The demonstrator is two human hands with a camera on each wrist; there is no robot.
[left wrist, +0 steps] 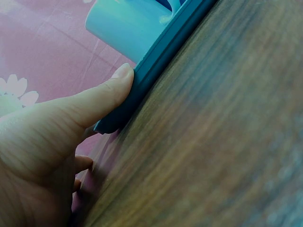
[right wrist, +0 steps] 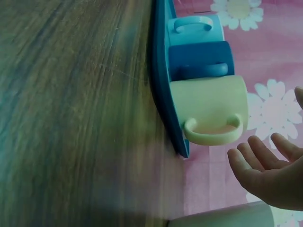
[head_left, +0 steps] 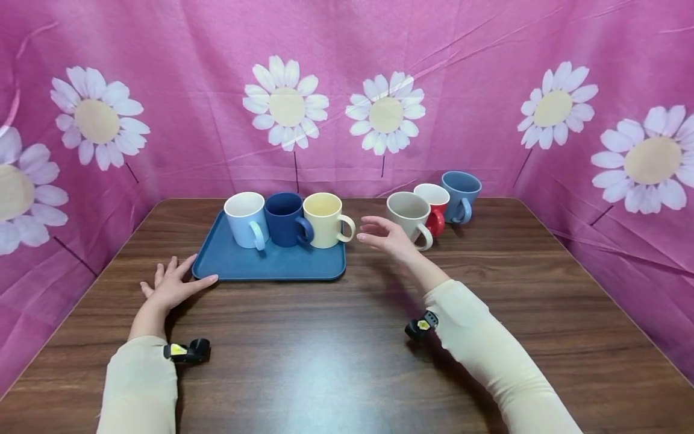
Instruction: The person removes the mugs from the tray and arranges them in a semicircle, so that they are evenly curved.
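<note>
My left hand (head_left: 170,288) touches the near left corner of a blue tray (head_left: 293,269), thumb along its front edge and index finger at its left side. The left wrist view shows the thumb (left wrist: 102,98) against the tray's rim. A light blue mug (head_left: 242,226), a dark blue mug (head_left: 282,226) and a yellow mug (head_left: 321,224) stand side by side on the tray. Holding nothing, my right hand (head_left: 393,240) hovers between the yellow mug's handle and a grey-beige mug (head_left: 403,211), fingers loosely bent. In the right wrist view its fingertips are close to the yellow mug (right wrist: 208,101).
Behind the grey-beige mug stand a red mug (head_left: 439,208) with a white inside and a grey-blue mug (head_left: 459,196), at the back of the wooden table (head_left: 303,349). A pink cloth (head_left: 336,163) with daisies hangs behind and along both sides.
</note>
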